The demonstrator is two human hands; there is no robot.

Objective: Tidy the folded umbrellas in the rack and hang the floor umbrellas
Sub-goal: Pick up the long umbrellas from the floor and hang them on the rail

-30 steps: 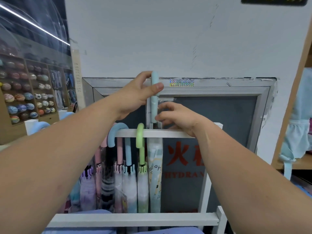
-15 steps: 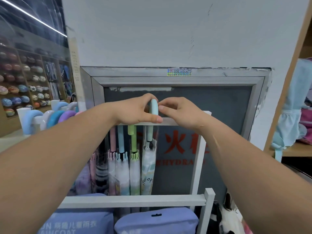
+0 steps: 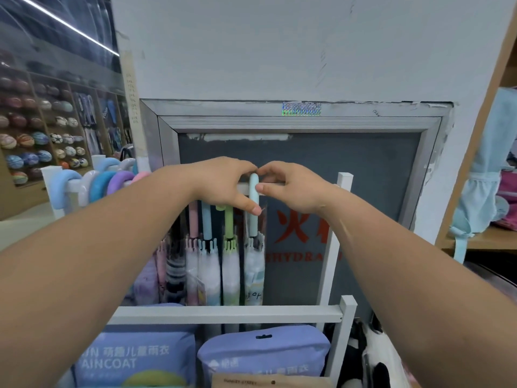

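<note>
A light-blue umbrella (image 3: pixel 254 264) hangs by its curved handle (image 3: pixel 253 208) over the white top rail (image 3: pixel 272 187) of the rack. My left hand (image 3: pixel 223 186) grips the handle from the left, thumb low on its stem. From the right, my right hand (image 3: pixel 288 186) pinches the top of the hook between fingers and thumb. To its left, several more umbrellas (image 3: pixel 207 264) hang from the same rail with pink, blue and green handles. Part of the rail is hidden by my hands.
More curved handles (image 3: pixel 98 183) in blue, white and purple hang at the rack's far left. A lower white crossbar (image 3: pixel 223 314) runs in front, with purple raincoat packs (image 3: pixel 263 351) below it. A grey hydrant cabinet (image 3: pixel 349 169) stands behind, and a wooden shelf (image 3: pixel 475 152) stands at the right.
The light-blue umbrella came down from above the rail and its hook now sits over the rail. Both hands lowered with it and stay on the handle.
</note>
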